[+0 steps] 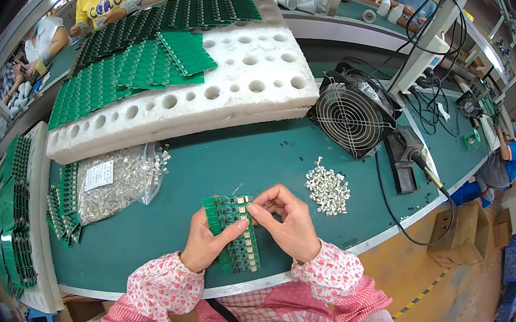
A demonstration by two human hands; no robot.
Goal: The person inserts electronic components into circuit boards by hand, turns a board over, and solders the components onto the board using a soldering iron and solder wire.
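My left hand (205, 244) holds a green circuit board panel (240, 252) over the near edge of the table, its thumb lying across the board's face. Along the panel's right side runs a row of small cream-white connectors (250, 247). My right hand (289, 223) is closed in a pinch at the panel's upper right edge, beside the topmost connectors. Its fingertips cover whatever they grip there. To the right of the hands, a loose pile of small white connectors (327, 190) lies on the green tabletop (227, 151).
A white foam slab (214, 102) with holes carries many green boards (135, 64). A clear bag of connectors (118, 183) lies left, near more boards (62, 205). A black fan (356, 112) and a soldering iron (430, 171) in its stand are at right. Other people work beyond.
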